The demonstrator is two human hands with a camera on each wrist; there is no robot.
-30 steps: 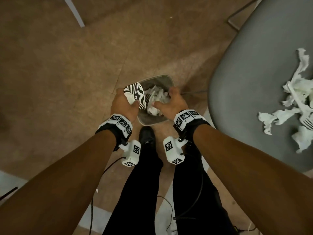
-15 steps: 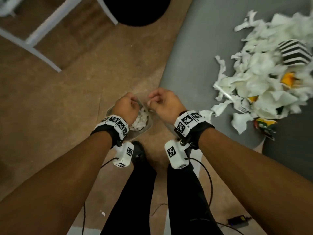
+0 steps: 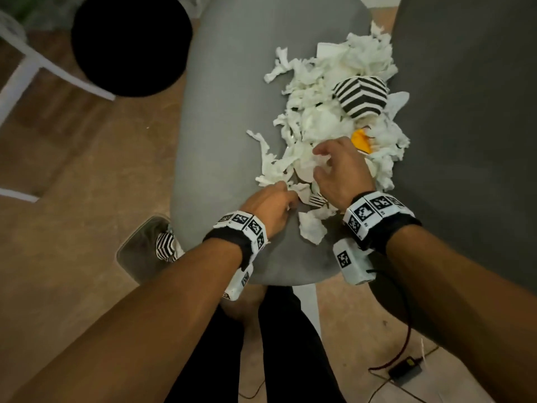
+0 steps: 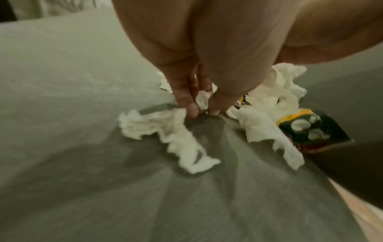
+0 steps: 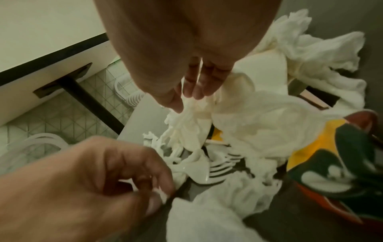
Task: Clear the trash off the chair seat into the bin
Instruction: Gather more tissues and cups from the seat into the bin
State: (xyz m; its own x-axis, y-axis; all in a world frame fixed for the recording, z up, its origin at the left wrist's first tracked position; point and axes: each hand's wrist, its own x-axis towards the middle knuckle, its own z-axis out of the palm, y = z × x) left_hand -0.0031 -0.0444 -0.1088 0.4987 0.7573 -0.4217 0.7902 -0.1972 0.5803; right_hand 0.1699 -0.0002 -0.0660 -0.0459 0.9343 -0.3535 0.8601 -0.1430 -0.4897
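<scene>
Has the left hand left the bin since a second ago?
Yes. The left hand has gone from over the bin rightward onto the chair seat, pinching tissue scraps.

no words or numbers could be read anywhere. the wrist bands (image 3: 242, 225) and the camera box (image 3: 350, 264) carried only black-and-white square code marks, no letters. the green and yellow wrapper (image 4: 311, 129) showed pale blobs of print, too blurred to make out.
</scene>
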